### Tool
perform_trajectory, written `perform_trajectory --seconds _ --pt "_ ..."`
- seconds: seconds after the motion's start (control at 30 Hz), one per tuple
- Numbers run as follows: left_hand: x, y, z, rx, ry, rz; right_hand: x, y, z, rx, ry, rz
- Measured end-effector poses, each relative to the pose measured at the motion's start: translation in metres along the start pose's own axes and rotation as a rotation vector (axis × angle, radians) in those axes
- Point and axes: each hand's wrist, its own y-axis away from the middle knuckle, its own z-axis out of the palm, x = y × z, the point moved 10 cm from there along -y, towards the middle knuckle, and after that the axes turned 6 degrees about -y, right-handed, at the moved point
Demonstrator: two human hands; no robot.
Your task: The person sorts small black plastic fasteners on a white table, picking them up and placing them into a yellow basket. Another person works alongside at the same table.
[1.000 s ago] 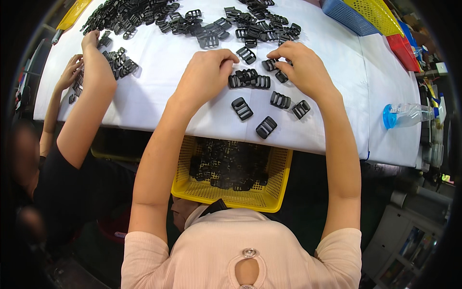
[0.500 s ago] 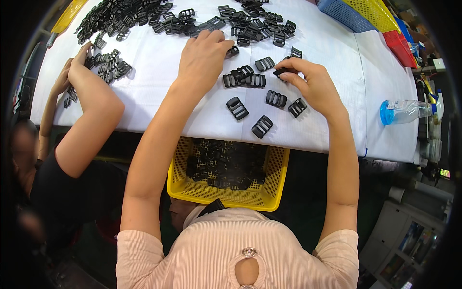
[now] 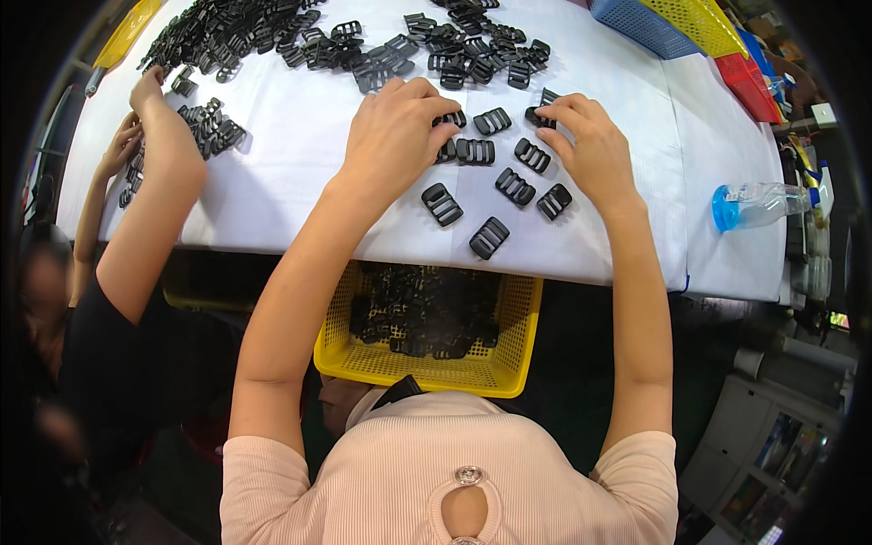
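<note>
Black plastic strap buckles lie scattered on the white cloth in front of me. My left hand [image 3: 392, 132] is closed, thumb and fingers pinching a buckle [image 3: 451, 118] at the upper left of this loose group. To its right, my right hand [image 3: 589, 145] has thumb and fingertips closed on another buckle [image 3: 540, 118]. Between the hands lies a separate buckle [image 3: 493, 121], with one [image 3: 533, 155] just below the right fingertips. Nearer me are several more, among them a buckle [image 3: 442, 204] and one [image 3: 490, 238] close to the table edge.
Big heaps of buckles [image 3: 227, 36] cover the far table [image 3: 300, 182]. A yellow basket [image 3: 427, 377] of buckles sits below the edge, at my lap. A co-worker's hands [image 3: 123, 145] handle buckles at left. On the right are a bottle with blue base [image 3: 758, 207] and coloured baskets [image 3: 636, 27].
My right hand has let go of a buckle, which now lies on the cloth, and moved slightly away from me onto another. My left hand has come back from the heap and pinches a buckle.
</note>
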Motion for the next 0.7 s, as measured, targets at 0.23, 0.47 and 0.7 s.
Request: perform_trajectory --seconds 0.23,0.47,0.7 --pt "-0.031 0.009 -0.015 0.25 0.139 -0.123 0.034 0.014 0.016 -0.123 -0.469 0.464" --pt "-0.056 0.018 -0.02 0.335 0.244 -0.274 0.041 -0.009 0.002 -0.067 -0.077 0.374" --pt "-0.062 0.02 -0.019 0.339 0.26 -0.313 0.047 -0.016 0.009 0.01 0.076 0.302"
